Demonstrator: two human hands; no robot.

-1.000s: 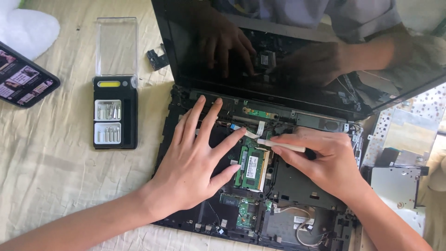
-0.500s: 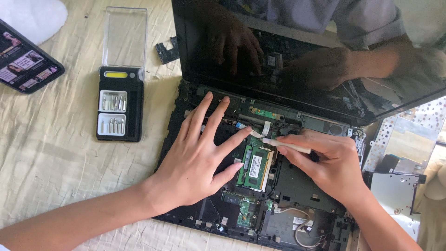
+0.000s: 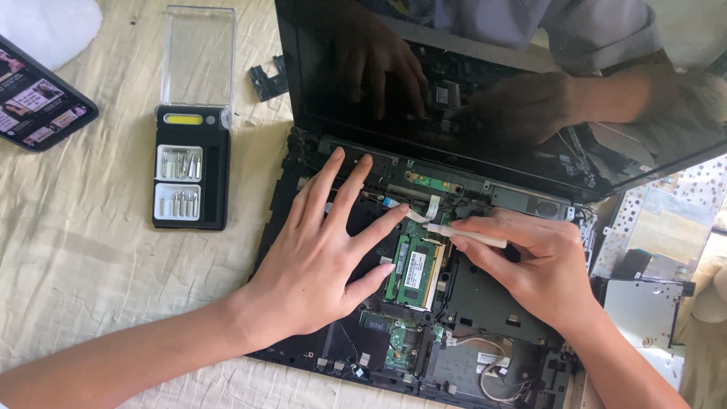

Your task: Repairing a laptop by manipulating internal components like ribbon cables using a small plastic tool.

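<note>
An opened laptop base (image 3: 485,303) lies on a beige cloth with its keyboard off and its inner boards bare. A green memory module (image 3: 415,268) sits in its slot near the middle. My left hand (image 3: 322,254) rests flat on the base with fingers spread, the forefinger tip touching a white ribbon cable (image 3: 420,213) just above the module. My right hand (image 3: 534,261) holds a thin white tool (image 3: 468,235) like a pen, its tip at the module's upper right corner. The dark screen (image 3: 492,83) stands tilted behind and mirrors both hands.
A black screwdriver bit case (image 3: 189,178) with a clear lid lies left of the laptop. A phone (image 3: 38,98) is at the far left edge. A small black part (image 3: 266,79) lies near the screen. Removed metal parts (image 3: 644,303) sit on the right.
The view has shifted a little, so everything sits further right and lower. Both hands stay at the memory module; the tool tip remains by its upper corner.
</note>
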